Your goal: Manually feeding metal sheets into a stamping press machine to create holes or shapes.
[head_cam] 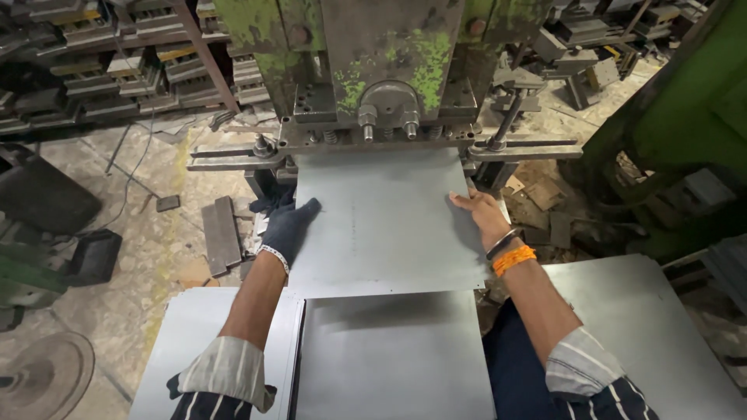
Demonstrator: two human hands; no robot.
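flat grey rectangular metal sheet (381,225): lies level, far edge under the worn green-painted press head (389,70), near edge over a stack of similar grey sheets (389,358). likely stiff, thin, smooth and slippery, sharp-edged; best held at the two side edges. left hand (286,225), in a dark knit glove, fingers spread flat on the sheet's left edge, gripping nothing. right hand (478,214), bare, orange and metal bangles at the wrist, fingers extended flat on the right edge. beyond the fingertips: horizontal guide bars (233,159) and clamp bolts crowd the opening. left of the gloved fingers: loose steel blocks (222,233) on the floor.
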